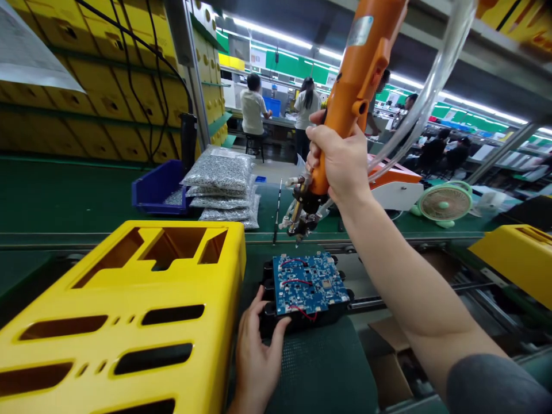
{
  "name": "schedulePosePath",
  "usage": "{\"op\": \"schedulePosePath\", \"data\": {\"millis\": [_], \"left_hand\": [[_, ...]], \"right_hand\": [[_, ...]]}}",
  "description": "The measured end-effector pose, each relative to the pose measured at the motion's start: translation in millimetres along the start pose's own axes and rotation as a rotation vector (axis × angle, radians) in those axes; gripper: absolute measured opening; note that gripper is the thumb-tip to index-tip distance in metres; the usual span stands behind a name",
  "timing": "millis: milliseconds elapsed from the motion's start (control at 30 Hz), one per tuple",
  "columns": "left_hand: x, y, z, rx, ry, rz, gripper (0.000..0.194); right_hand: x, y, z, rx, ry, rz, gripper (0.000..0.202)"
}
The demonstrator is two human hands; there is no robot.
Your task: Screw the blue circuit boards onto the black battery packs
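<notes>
My right hand (345, 152) is wrapped round the body of an orange power screwdriver (356, 75), held tilted in the air. Its metal tip (297, 230) hangs a little above the far edge of a blue circuit board (310, 284), apart from it. The board carries small components and several red wires. It lies on a black base (297, 325) with round knobs along its sides. With thumb and fingers, my left hand (261, 345) grips the near left corner of that base. Clear hoses (425, 98) run along the screwdriver's right side.
A large yellow slotted housing (129, 293) stands at left, close by my left hand. Beyond are stacked silver bags of small parts (219, 172), a blue bin (150, 190), a thin black rod (278, 213) and a green fan (444, 202). Other people sit and stand farther back.
</notes>
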State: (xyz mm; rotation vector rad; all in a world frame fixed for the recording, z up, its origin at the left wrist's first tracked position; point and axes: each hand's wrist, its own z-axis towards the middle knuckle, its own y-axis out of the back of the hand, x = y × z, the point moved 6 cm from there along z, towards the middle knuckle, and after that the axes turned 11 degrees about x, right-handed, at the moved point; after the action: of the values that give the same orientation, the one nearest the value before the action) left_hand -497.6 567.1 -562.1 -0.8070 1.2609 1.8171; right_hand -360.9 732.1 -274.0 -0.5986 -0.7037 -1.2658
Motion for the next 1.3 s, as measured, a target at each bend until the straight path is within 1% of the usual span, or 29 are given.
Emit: {"op": "schedulePosePath", "data": {"millis": [167, 333, 600, 867, 1000, 1167, 1233, 1300], "left_hand": [[-1.7, 0.3, -0.4, 0.002, -0.013, -0.003, 0.038], [-2.9, 1.0, -0.7, 0.0, -0.016, 0.005, 0.039], [-2.7, 0.4, -1.4, -0.009, -0.022, 0.017, 0.04], [-2.2, 0.7, -1.1, -0.011, -0.02, 0.016, 0.043], [-1.3, 1.0, -0.1, -0.011, -0.005, 0.009, 0.042], [-2.0, 0.4, 1.0, -0.024, -0.009, 0.011, 0.042], [-2.3, 0.6, 0.8, -0.029, -0.007, 0.011, 0.041], [-2.5, 0.8, 0.6, -0.03, -0.005, 0.009, 0.041]], "right_hand": [[-4.8, -7.6, -11.2, 0.029, -0.025, 0.038, 0.019], [-13.3, -9.0, -20.2, 0.025, -0.071, 0.037, 0.022], [-20.1, -11.9, -24.2, 0.068, -0.057, 0.073, 0.02], [-21.4, -16.6, -26.2, 0.093, -0.071, 0.111, 0.021], [-17.8, -17.6, -18.1, 0.099, -0.072, 0.103, 0.017], [-3.6, -11.4, 6.7, 0.002, -0.01, 0.054, 0.018], [0.5, -13.4, 12.2, -0.004, 0.003, 0.046, 0.019], [2.1, -18.6, 11.9, 0.009, 0.006, 0.054, 0.021]]}}
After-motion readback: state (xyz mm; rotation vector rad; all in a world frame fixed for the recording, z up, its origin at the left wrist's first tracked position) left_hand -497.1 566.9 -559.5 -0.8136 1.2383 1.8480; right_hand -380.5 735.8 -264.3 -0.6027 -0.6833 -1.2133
